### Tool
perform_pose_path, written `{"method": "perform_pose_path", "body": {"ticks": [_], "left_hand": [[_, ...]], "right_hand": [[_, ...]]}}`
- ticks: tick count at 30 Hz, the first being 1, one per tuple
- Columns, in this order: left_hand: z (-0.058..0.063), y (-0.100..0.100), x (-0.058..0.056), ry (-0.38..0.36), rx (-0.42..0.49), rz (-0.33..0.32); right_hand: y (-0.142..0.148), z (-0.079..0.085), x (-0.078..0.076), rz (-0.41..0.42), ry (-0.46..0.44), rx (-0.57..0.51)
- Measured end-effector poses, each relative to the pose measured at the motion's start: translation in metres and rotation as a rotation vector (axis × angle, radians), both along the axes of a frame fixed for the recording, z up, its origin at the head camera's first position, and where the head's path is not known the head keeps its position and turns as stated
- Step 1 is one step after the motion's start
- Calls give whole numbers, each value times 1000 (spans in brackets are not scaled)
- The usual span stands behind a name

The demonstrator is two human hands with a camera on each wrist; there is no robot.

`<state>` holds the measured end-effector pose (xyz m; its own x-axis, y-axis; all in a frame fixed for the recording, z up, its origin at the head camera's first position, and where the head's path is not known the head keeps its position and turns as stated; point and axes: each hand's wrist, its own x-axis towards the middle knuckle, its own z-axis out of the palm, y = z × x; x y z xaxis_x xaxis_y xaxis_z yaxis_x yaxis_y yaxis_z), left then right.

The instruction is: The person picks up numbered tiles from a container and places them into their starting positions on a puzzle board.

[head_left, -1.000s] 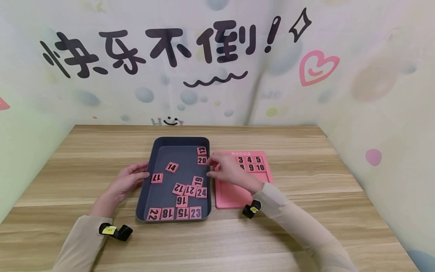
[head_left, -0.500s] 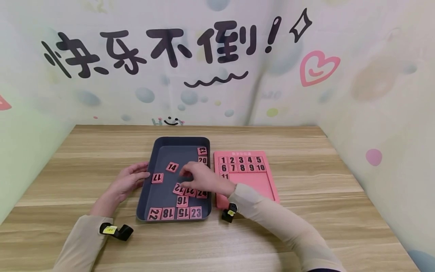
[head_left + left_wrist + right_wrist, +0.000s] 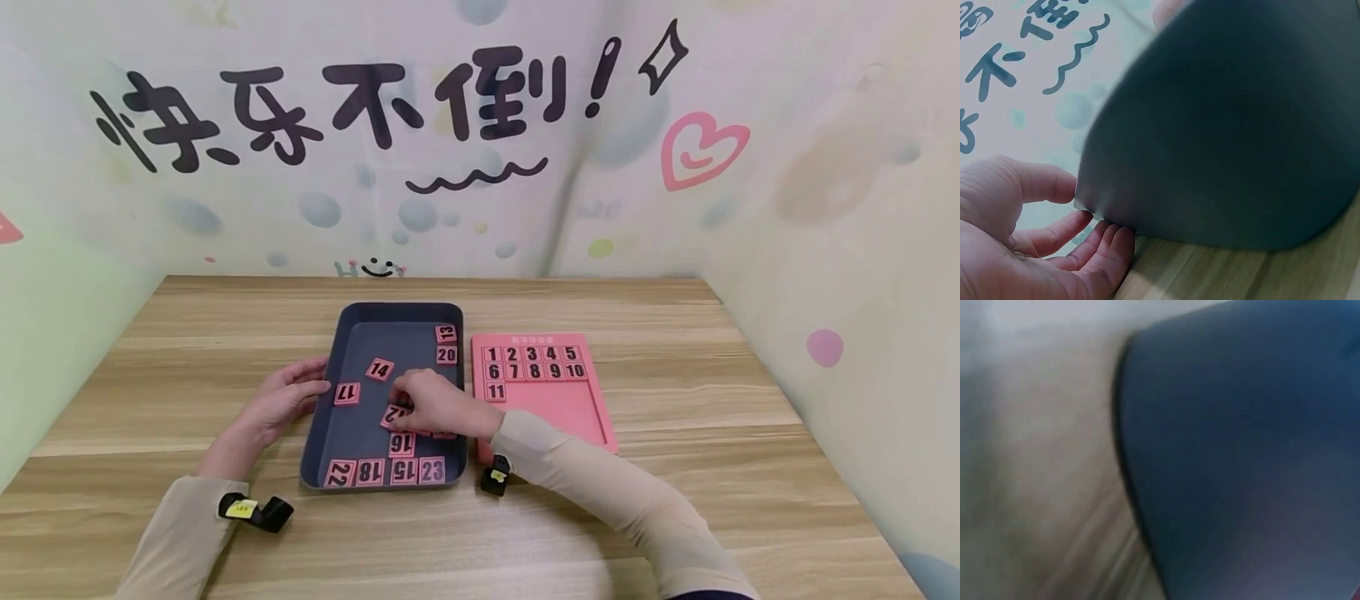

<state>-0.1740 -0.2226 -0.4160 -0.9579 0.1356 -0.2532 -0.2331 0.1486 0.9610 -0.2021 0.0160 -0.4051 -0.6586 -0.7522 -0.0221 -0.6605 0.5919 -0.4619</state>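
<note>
A dark blue-grey tray (image 3: 375,313) holds loose pink number tiles. My left hand (image 3: 288,396) holds the tray's left side; in the left wrist view, the thumb and fingertips meet its lower edge. My right hand (image 3: 435,404) reaches over the right wall, and its thumb and index finger pinch the number 12 tile (image 3: 392,414). The hand partly hides the tiles just right of it. Close by lie the 16 tile (image 3: 402,442), the 14 tile (image 3: 379,369) and the 17 tile (image 3: 347,393). The right wrist view shows only blurred sleeve and dark blue surface.
Right of the tray lies a pink puzzle board (image 3: 555,408), with tiles 1 to 10 in two rows and the 11 tile (image 3: 496,391) below. Tiles 13 (image 3: 446,333) and 20 (image 3: 447,355) lie along the tray's right wall. Several more line its near end.
My right hand has moved left from above the tray's right wall to the 12 tile, uncovering the board's left tiles. My left hand stays at the tray.
</note>
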Motion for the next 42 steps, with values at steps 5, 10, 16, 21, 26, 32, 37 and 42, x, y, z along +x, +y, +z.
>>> {"method": "perform_pose_path", "body": {"ticks": [5,10,16,21,26,32,37,42], "left_hand": [[1,1,1,1,2,-3],[0,1,2,-3,-3,-2],[-1,1,1,1,-7,-4],[-1,1,1,-9,-11,-3],[-1,1,1,-12,-13,-2],[-2,0,1,-14,-11,2],[-1,0,0,-11,-8,-1],[-1,0,0,-10,-13,-3]], "right_hand": [[-2,1,2,-5,25,61],[-2,1,3,-2,14,88],[0,1,2,3,0,73],[7,7,1,-7,-13,14],[20,20,0,-39,14,-41],[51,28,-1,-116,-10,-128],[83,25,-2,-168,-17,-190],[111,19,-1,-213,8,-176]]}}
